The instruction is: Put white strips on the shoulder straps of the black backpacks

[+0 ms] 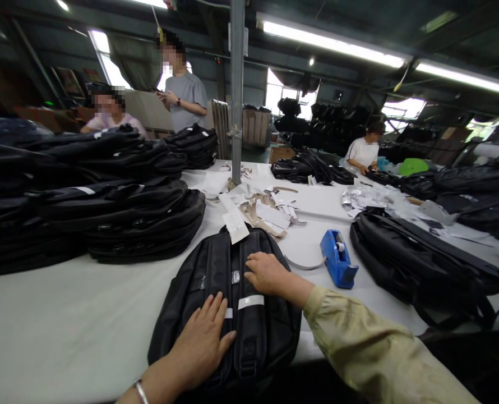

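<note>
A black backpack (285, 331) lies on the white table with its shoulder straps facing up. White tape strips cross both straps, and a white tag (235, 225) sits at its top end. My left hand (201, 339) rests flat on the lower left strap, fingers spread, holding nothing. On the upper right part of the bag lies my right hand (267, 273), its fingers apart and nothing gripped. A blue tape dispenser (337, 259) stands to the right of the backpack.
Stacked black bags (144, 224) fill the left side. Another black bag (417, 264) lies at the right. Paper scraps (270, 213) and a metal post (236, 95) are beyond the backpack. Three people are farther back, one seated (115, 119) behind the stacks.
</note>
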A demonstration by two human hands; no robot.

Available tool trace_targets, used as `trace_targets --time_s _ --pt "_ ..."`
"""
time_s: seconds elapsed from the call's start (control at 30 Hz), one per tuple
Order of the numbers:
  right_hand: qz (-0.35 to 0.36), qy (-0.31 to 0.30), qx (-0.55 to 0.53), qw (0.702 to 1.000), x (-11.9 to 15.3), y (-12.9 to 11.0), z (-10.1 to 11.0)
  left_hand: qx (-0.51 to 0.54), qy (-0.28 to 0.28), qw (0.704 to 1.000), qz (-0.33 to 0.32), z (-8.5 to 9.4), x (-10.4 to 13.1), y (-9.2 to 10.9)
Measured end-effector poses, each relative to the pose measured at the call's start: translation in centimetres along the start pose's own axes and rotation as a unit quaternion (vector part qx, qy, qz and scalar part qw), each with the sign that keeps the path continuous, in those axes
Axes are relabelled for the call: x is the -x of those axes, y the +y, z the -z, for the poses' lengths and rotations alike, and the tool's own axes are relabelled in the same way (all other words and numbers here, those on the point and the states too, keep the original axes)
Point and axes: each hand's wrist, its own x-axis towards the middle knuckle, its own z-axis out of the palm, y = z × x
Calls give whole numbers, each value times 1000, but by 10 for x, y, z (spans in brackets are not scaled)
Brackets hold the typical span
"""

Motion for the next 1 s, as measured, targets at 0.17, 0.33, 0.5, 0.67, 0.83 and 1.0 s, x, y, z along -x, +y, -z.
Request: trace_targets --time_s 0.17,0.33,0.5,0.67,0.83,1.0 --pt "38 -18 59 997 -77 27 -8 22 19 1000 -2 -10 1 -3" --pt "-25 19 66 997 -159 43 -4 28 8 1000 0 -14 1 -5" --pt "-49 6 69 996 -204 51 -16 42 16 999 -12 -30 -3 -14" --pt "-110 -39 16 993 -224 62 -27 48 -12 999 -17 -32 -8 -18" --pt "-124 -75 -19 989 -221 78 -12 57 -34 998 -12 -11 -4 -10" --pt "-126 22 -19 992 -174 79 10 97 -53 993 -45 28 -1 -19"
